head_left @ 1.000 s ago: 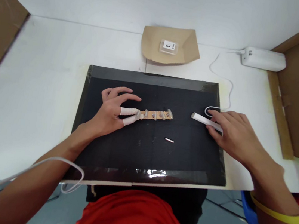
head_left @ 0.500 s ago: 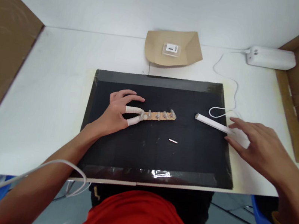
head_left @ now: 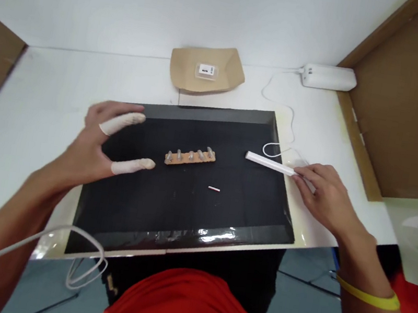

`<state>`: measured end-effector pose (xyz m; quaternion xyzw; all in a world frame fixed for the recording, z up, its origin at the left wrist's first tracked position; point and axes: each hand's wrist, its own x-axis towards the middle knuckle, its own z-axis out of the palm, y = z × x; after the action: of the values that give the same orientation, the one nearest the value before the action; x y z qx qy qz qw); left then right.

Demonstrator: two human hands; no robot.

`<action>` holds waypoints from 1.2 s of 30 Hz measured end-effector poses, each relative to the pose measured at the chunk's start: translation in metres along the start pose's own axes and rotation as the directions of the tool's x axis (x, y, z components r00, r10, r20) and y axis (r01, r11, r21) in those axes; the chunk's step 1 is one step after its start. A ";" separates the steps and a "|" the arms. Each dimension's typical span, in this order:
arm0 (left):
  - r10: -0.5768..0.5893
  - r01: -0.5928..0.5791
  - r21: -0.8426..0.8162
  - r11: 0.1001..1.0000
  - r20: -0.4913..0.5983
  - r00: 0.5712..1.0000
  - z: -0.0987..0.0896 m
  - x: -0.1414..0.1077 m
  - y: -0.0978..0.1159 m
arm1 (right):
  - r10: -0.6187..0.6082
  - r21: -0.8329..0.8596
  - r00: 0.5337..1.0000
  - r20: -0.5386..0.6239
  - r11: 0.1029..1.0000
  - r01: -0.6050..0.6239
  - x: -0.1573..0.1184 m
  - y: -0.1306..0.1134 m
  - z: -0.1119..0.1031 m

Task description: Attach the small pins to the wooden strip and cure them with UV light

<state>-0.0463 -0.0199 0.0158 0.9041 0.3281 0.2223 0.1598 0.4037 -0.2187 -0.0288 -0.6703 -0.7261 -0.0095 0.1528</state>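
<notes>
My left hand [head_left: 110, 143], with white covers on thumb and forefinger, is spread above the left part of the black mat [head_left: 138, 203] and holds nothing. Just right of its fingertips lies an orange-brown strip [head_left: 183, 159] bearing several clear, silvery pieces. A short thin stick [head_left: 214, 188] rests on the mat below the strip's right end. At the right, my right hand [head_left: 318, 190] pinches the cable end of a white rod [head_left: 269, 163], whose other end reaches over the mat.
Behind the mat a brown paper tray [head_left: 183, 70] holds a small clear box [head_left: 207, 71] with a label. A white power block [head_left: 328, 77] stands back right, its cable running forward. Cardboard panels flank the table; a white cable crosses my left forearm.
My left hand has let go of the strip and moved left, fingers spread. My right hand has closed on the rod's end. The whole view has shifted, with more visible at the right.
</notes>
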 end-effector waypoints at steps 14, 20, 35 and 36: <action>0.460 -0.512 0.036 0.858 0.388 0.798 0.141 0.110 0.163 | 0.144 0.112 0.990 0.005 0.983 -0.144 -0.014 -0.037 -0.007; 0.309 -0.303 -0.107 0.947 0.563 0.767 0.153 0.117 0.171 | 0.154 0.139 0.988 -0.024 0.979 -0.150 -0.023 -0.046 -0.015; 0.284 -0.357 0.011 0.934 0.580 0.763 0.167 0.102 0.179 | -0.061 0.023 0.990 0.125 0.998 0.059 -0.017 -0.061 -0.029; 0.289 -0.374 0.029 0.927 0.582 0.760 0.167 0.101 0.180 | -0.085 -0.002 0.985 0.148 0.996 0.086 -0.016 -0.061 -0.030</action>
<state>0.2013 -0.1086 -0.0179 0.9814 0.1151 -0.0566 0.1426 0.3511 -0.2466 0.0079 -0.6381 -0.7634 0.0307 0.0950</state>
